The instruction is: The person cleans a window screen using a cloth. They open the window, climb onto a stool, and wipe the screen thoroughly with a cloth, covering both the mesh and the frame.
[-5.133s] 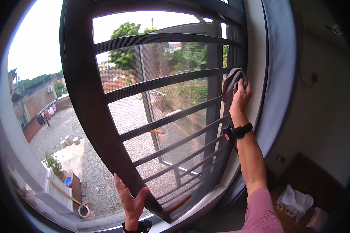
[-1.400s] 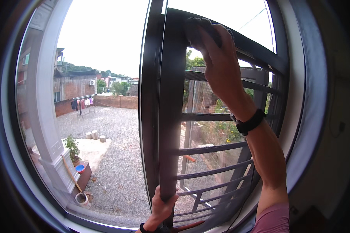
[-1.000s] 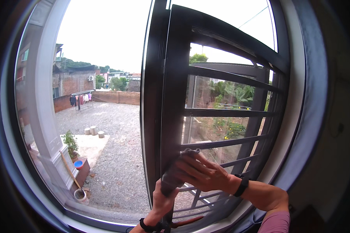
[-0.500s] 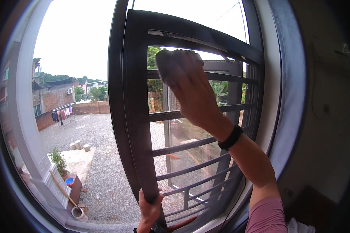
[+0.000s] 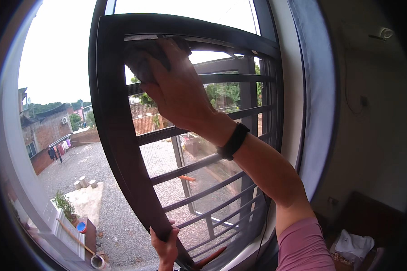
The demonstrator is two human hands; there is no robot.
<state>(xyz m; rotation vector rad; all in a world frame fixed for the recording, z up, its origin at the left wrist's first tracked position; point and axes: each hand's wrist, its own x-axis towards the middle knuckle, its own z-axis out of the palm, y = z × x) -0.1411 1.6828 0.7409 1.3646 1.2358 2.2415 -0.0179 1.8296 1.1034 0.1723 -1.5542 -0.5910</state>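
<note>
A dark-framed window sash (image 5: pixel 107 90) with a screen or glass pane stands in front of me, dark horizontal bars crossing it. High up at its upper left corner, my right hand (image 5: pixel 174 86) presses a dark grey cloth (image 5: pixel 142 58) against the pane, fingers bent over it. A black band (image 5: pixel 234 141) circles that wrist. Down at the bottom of the same sash, my left hand (image 5: pixel 166 246) grips the frame's vertical edge, its thumb on the near side and fingers partly hidden behind.
A grey curtain (image 5: pixel 316 90) hangs right of the window. Outside lie a gravel yard (image 5: pixel 126 217), a laundry rack (image 5: pixel 61 145), a potted plant (image 5: pixel 64 203), a blue basin (image 5: pixel 81 226) and a bucket (image 5: pixel 97 261). White fabric (image 5: pixel 353 244) lies at lower right.
My right hand has moved the cloth up and left into the sash's upper corner. My left hand keeps its hold at the bottom. The view has shifted to the right.
</note>
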